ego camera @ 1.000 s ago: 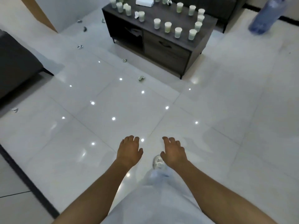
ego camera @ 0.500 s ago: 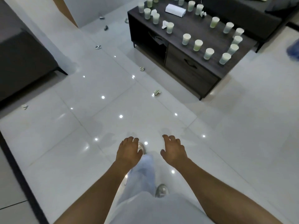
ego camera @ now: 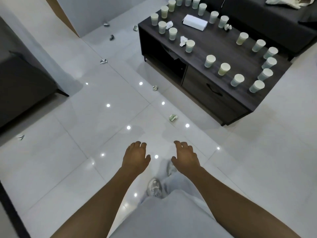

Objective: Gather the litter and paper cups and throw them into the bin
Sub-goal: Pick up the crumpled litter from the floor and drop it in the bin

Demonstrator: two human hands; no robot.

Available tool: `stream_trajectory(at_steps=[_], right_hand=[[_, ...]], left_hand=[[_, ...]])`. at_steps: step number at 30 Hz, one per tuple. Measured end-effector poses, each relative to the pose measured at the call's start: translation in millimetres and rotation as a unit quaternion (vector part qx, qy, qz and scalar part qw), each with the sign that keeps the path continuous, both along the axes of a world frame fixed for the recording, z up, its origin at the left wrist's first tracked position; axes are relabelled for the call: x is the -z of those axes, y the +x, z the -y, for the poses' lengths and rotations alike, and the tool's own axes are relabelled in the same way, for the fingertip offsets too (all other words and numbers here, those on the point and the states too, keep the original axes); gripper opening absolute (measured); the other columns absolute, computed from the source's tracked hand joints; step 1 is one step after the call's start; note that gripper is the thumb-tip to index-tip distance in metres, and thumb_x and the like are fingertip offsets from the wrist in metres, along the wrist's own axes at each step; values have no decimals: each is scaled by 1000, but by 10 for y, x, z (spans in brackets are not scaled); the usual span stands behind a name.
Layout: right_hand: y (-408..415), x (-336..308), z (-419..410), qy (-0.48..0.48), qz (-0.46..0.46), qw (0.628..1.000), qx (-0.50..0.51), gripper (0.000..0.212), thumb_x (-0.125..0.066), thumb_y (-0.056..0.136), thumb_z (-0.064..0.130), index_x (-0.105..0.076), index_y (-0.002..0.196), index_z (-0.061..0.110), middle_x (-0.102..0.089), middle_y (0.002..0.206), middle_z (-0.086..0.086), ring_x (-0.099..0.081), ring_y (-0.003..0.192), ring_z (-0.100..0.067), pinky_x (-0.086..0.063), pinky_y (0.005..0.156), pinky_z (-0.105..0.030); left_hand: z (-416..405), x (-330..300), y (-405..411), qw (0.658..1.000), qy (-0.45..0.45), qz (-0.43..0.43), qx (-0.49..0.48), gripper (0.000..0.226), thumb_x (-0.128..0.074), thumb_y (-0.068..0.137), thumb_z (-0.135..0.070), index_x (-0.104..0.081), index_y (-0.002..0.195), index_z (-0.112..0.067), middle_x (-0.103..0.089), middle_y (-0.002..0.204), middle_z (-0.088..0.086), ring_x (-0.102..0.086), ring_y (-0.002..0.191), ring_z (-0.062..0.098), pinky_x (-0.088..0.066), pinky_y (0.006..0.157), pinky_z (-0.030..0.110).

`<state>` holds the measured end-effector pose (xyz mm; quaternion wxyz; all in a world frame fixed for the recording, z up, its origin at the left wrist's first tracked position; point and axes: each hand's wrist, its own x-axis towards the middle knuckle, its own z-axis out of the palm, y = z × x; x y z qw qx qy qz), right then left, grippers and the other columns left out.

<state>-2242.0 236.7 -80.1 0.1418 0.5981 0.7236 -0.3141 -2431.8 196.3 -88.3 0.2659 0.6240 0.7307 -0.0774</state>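
Several pale paper cups (ego camera: 210, 61) stand upright on a dark low table (ego camera: 223, 48) at the upper right, with crumpled white tissues (ego camera: 183, 41) among them. Crumpled litter lies on the white tiled floor: the nearest piece (ego camera: 172, 118) by the table's front corner, another (ego camera: 154, 88) beyond it, more (ego camera: 103, 61) farther left. My left hand (ego camera: 135, 158) and my right hand (ego camera: 186, 156) are held out palm down over the floor, fingers loosely apart, holding nothing. No bin is visible.
A dark sofa (ego camera: 25, 86) fills the left edge and another dark sofa (ego camera: 274, 23) sits behind the table. A white tissue pack (ego camera: 195, 22) lies on the table. One litter piece (ego camera: 20, 136) lies near the left sofa. My legs and shoes (ego camera: 154, 187) are below my hands.
I have walked toward the table; it and the floor litter now look closer and larger. Both hands keep the same open, outstretched pose.
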Motion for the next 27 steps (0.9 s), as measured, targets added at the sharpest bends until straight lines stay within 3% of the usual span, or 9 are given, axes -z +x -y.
stream_trajectory(at_steps=[18, 22, 27], right_hand=[[-310, 848, -3394, -49, 17, 998, 20, 58, -53, 93, 26, -28, 146, 17, -38, 141, -11, -40, 124, -29, -42, 95, -39], [-353, 1348, -3757, -71, 17, 996, 41, 58, -54, 93, 25, -30, 145, 17, -38, 141, -11, -39, 123, -30, -42, 93, -40], [-413, 2504, -4041, -97, 23, 994, 51, 57, -55, 92, 27, -33, 144, 16, -37, 143, -9, -39, 125, -30, -42, 94, -39]], left_hand=[[-3126, 669, -378, 995, -73, 36, -62, 49, -48, 95, -32, -41, 138, -10, -46, 136, 8, -40, 126, 24, -35, 104, 30], [-3504, 1080, -397, 991, -97, 53, -70, 48, -50, 94, -31, -43, 137, -11, -49, 133, 8, -43, 123, 23, -36, 102, 29], [-3834, 2095, -418, 986, -129, 85, -63, 45, -55, 93, -30, -47, 134, -13, -52, 133, 5, -49, 120, 19, -37, 98, 22]])
